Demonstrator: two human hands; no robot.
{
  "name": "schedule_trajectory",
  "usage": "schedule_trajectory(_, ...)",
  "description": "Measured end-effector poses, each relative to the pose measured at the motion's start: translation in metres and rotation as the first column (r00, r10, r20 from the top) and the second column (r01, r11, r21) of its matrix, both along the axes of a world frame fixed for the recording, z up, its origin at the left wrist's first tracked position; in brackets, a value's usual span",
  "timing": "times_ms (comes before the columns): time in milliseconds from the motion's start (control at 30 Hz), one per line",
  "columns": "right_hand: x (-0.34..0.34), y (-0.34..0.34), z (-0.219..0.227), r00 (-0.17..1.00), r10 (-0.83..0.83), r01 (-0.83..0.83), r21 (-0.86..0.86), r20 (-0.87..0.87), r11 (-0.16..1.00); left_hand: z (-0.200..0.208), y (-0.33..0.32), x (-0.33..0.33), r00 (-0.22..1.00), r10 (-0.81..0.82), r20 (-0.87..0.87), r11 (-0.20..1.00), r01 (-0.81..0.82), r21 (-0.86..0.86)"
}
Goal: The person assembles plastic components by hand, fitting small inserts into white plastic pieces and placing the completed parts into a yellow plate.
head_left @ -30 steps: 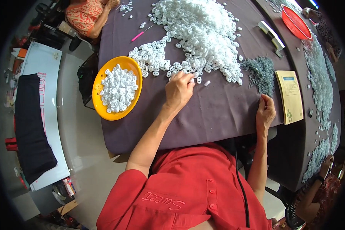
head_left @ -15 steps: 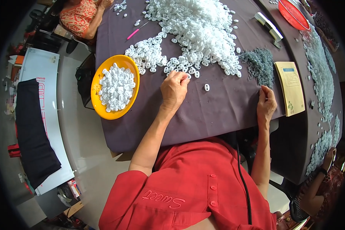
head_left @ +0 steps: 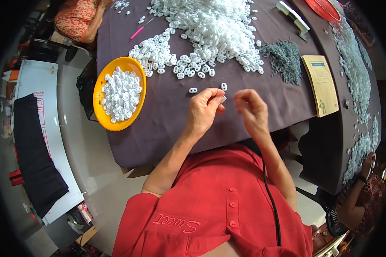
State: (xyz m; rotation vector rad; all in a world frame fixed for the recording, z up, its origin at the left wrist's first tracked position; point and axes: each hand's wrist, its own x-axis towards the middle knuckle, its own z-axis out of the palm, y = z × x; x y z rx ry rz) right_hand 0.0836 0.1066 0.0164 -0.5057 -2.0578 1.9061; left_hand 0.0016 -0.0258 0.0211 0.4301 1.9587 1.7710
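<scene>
My left hand (head_left: 203, 110) pinches a small white oval plastic piece (head_left: 223, 99) between thumb and fingertips, just above the near part of the table. Facing it a short gap away, my right hand (head_left: 254, 112) has thumb and fingers drawn together; anything in them is too small to make out. Beyond my hands lie two loose white two-hole pieces, one on the left (head_left: 193, 91) and one upright (head_left: 224, 86). A big heap of such pieces (head_left: 214, 30) covers the far middle. To its right is a pile of tiny grey pieces (head_left: 286, 60).
An orange-yellow bowl (head_left: 99, 112) full of white pieces stands at the left edge of the dark tablecloth (head_left: 158, 111). A pink-handled pick (head_left: 137, 32) lies far left. At the right are a tan notebook (head_left: 321, 83) and a red basket (head_left: 323, 9). Other people sit around.
My left hand has come nearer with a white piece in its fingers. My right hand has moved left from beside the grey pile to face it. Another loose piece now lies apart from the heap.
</scene>
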Motion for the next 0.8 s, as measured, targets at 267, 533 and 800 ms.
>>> schedule_trajectory(267, 0.000, -0.011, -0.005, 0.997, 0.050, -0.045, -0.079, 0.057, 0.996, 0.007, 0.001, 0.014, 0.998, 0.030, -0.058, 0.999, -0.031, -0.021)
schedule_trajectory(533, 0.002, -0.014, -0.015, 0.999, -0.049, 0.051, -0.333, 0.014, 0.942, -0.004, -0.001, 0.019, 0.977, 0.042, 0.208, 0.978, -0.082, 0.190)
schedule_trajectory(800, 0.003, -0.015, -0.016, 0.999, -0.051, 0.041, -0.350, -0.019, 0.936, -0.009, -0.001, 0.025, 0.987, 0.054, 0.151, 0.986, -0.076, 0.147)
